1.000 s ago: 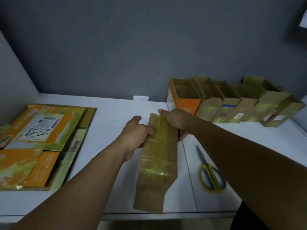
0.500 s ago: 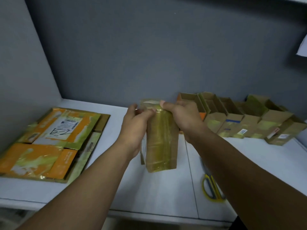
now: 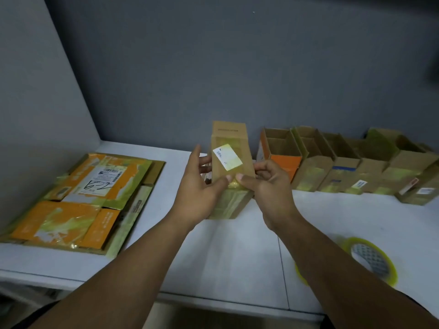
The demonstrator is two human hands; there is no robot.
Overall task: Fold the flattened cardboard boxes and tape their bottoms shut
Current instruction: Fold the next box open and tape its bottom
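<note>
Here, a batch judged to be partly done: the box [image 3: 229, 160] in hand stands upright over the middle of the tabletop [image 3: 225, 257], and whether its lower end touches the surface cannot be told. The left grip [image 3: 197, 186] holds its left edge, thumb on the front face; the right grip [image 3: 268, 186] pinches its right edge, thumb beside the other thumb. Along the back wall to the right, a row of folded boxes [image 3: 344, 167] stands open-topped and touching side to side, which suggests these are finished. At the left, a stack of flattened boxes [image 3: 78, 198] lies unfolded, so several remain. A roll of tape [image 3: 370, 260] lies near the right forearm, apart from the held box. Glossy yellowish film on the held box's lower part looks like tape, but whether its bottom is sealed is hidden. Writing: the white sticker [image 3: 227, 156] on the held box and the printed line near its top edge are too small to read; the shipping label [image 3: 107, 176] on the stack shows a barcode and a black hand-drawn scrawl, neither legible; no brand can be made out
</note>
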